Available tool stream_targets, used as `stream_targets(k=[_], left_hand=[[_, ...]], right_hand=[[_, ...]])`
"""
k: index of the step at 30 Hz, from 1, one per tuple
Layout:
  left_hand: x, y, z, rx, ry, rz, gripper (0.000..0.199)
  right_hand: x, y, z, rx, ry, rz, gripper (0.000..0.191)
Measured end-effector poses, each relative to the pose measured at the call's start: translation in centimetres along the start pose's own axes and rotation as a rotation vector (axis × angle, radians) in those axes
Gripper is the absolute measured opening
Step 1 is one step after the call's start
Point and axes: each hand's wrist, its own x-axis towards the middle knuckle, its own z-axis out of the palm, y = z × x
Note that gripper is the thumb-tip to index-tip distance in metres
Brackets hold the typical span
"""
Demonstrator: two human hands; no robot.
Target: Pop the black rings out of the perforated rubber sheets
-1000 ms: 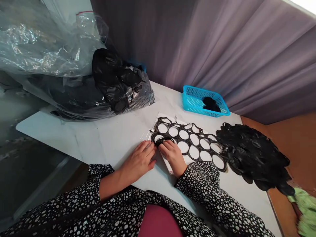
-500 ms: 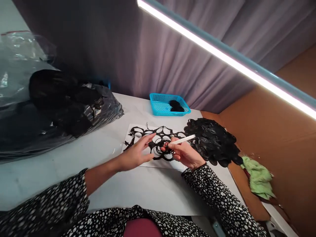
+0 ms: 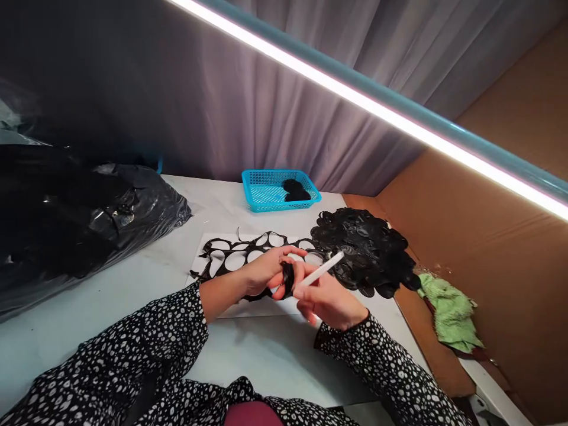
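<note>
My left hand [image 3: 264, 271] is closed about a small bundle of black rings [image 3: 288, 280], its fingers bent around them. My right hand [image 3: 332, 300] meets it from the right and grips a slim white stick [image 3: 323, 270], which points up and to the right; its fingertips touch the rings too. Beneath both hands, a black sheet full of round holes [image 3: 224, 251] lies on a white board [image 3: 255, 310]. Part of that sheet is hidden by my hands. Just right of the sheet is a heap of thin black discs [image 3: 370, 251].
A blue mesh basket [image 3: 254, 198] holding a few black discs stands at the back of the white table [image 3: 146, 269]. A big black plastic bag [image 3: 80, 219] fills the left side. On the right, a green cloth [image 3: 450, 313] lies by a brown panel [image 3: 501, 236]. A tube light [image 3: 355, 97] crosses overhead.
My left hand has moved right and closed on the black rings, which were lifted by my right hand. The white stick stays in my right hand. The whole view has shifted right.
</note>
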Motion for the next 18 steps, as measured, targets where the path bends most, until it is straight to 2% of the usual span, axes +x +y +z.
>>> stream_targets(k=[3,5,7,10,12,15,18], left_hand=[[0.5,0.8,0.5,0.094,0.116,0.137,0.056],[0.6,1.1,0.5,0.213,0.118,0.21,0.069],[0.6,1.0,0.2,0.357,0.091,0.256,0.083],[0.7,0.4,-0.3,0.597,0.086,0.342,0.114],[0.7,0.2,-0.4,0.772,0.094,0.47,0.124],[0.6,0.4,-0.4,0.995,0.087,0.738,0.123],[0.4,0.7,-0.3,1.095,0.068,0.89,0.121]], right_hand=[[-0.6,1.3,-0.7,-0.515,-0.056,-0.164,0.02],[-0.4,2.3,-2.1,-0.903,-0.049,-0.277,0.009],[0.2,3.0,-3.8,-1.18,-0.047,-0.342,0.008],[1.1,3.3,-6.0,-1.432,-0.045,-0.465,0.019],[1.4,3.0,-6.7,-1.572,-0.07,-0.571,0.023],[1.6,2.5,-7.0,-1.736,-0.114,-0.666,0.025],[1.5,2.3,-6.8,-1.807,-0.124,-0.701,0.028]])
